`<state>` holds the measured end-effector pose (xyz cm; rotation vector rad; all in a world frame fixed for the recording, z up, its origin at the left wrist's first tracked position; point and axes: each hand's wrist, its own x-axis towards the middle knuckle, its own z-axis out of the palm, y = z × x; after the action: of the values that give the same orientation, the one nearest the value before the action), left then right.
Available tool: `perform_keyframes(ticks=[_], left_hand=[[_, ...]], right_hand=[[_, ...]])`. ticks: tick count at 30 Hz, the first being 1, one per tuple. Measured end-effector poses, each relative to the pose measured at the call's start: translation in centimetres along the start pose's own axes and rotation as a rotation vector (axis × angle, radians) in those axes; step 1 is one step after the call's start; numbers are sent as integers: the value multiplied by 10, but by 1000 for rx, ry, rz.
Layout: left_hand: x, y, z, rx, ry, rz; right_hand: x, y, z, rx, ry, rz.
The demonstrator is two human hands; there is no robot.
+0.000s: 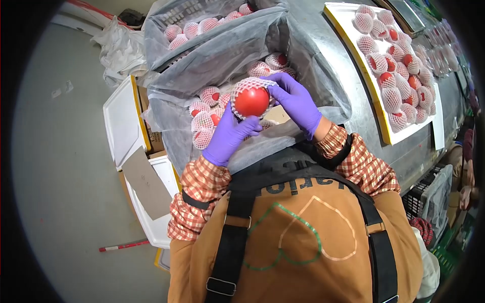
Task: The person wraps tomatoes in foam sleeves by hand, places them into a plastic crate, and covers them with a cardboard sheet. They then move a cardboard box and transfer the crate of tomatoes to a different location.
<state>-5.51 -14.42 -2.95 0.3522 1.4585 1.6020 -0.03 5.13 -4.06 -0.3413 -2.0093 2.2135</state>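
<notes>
Both my hands, in purple gloves, hold one round red fruit (252, 102) in a white foam net. My left hand (233, 132) grips it from the lower left, fingers curled under it. My right hand (295, 101) pinches the net at the fruit's upper right. The net covers the top and sides, leaving the red face bare towards me. Beneath my hands is a crate lined with grey sheeting (202, 76); several netted fruits (203, 121) lie inside it, at the left and the upper right.
Behind stands a second lined crate (166, 17) with netted fruits. On the metal table (343, 65) at right, a white tray (348, 30) holds several netted fruits. White boxes (121, 121) stand at left, and a red-and-white strip (124, 246) lies on the floor.
</notes>
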Motion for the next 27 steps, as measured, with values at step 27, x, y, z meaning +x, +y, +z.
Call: perform_keyframes(ticks=[27], left_hand=[[6,-7,31,254,239,394]], right_hand=[[-24,10,-19,-116,-39,40]])
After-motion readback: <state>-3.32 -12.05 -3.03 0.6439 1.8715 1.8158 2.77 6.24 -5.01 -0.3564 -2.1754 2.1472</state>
